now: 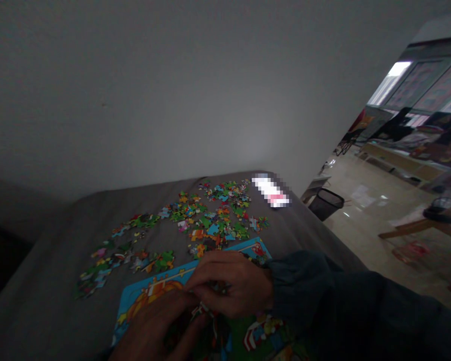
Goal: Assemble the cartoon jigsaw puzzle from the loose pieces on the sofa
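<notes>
My right hand (231, 283), in a dark sleeve, reaches in from the right over a puzzle board (126, 296) with a blue border. Its thumb and fingers are pinched together. Coming from the lower left, my left hand (154, 326) has bent fingers that meet the right fingertips above the board. Pale edges of something small (200, 308) show between the hands, too dark to make out. Part of the picture on the board, with a red-and-white striped patch (253, 336), shows below my right hand. The hands hide the board's middle.
Many loose jigsaw pieces (218, 220) lie beyond the board on a grey cloth surface (60, 245). A lit phone (270, 190) rests at the far right corner. A pale wall (173, 100) stands behind. To the right are a tiled floor (361, 210) and a dark bin (325, 204).
</notes>
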### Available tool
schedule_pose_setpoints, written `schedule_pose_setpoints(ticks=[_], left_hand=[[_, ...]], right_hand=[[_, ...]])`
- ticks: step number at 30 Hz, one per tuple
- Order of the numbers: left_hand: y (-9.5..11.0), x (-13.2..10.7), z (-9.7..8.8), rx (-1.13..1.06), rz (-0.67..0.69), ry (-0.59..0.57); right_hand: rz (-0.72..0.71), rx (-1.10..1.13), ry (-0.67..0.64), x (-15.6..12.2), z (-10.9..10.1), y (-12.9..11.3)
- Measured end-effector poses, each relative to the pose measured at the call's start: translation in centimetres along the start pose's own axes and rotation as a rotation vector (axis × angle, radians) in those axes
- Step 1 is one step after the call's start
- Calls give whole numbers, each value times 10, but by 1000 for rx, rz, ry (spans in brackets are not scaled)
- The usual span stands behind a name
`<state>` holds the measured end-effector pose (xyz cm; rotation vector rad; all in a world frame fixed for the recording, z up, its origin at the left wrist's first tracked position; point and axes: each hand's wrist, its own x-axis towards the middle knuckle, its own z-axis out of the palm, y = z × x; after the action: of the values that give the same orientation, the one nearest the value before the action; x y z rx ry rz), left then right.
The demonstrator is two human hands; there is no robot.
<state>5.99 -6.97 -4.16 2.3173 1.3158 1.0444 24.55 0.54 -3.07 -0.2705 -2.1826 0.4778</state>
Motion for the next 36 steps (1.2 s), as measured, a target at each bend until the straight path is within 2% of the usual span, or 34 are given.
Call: schedule_pose_setpoints(ticks=[3, 6, 10, 14, 19, 23, 27, 30, 34, 36], left_hand=[[3, 2, -1, -7, -9, 16], [4, 2, -1, -19, -38, -33], [3, 0, -2, 20, -63, -21], [5, -1, -3, 6, -72, -44], [9, 3, -5, -80, -69, -62], [10, 4, -6, -95, -12, -62], [13, 4, -6, -66, -11, -64], [14, 2, -7, -31, 8, -63], [14, -3, -8, -2, 114, -9], [16, -5, -8, -20, 138, -2]], right_hand=[[31, -8, -49, -2, 2, 1], [62, -24, -108, -2, 4, 1], [33, -24, -53, -1, 7, -1], [40, -59, -79, -1, 5, -2], [6, -50, 17, -8, -5, -4], [55, -52, 41, -18, -14, -6], [82, -78, 41, -25, -15, -7], [34, -111, 22, -22, -10, -7], [-185, -108, 2, -14, -4, -8], [-249, -114, -13, -13, -3, -11]])
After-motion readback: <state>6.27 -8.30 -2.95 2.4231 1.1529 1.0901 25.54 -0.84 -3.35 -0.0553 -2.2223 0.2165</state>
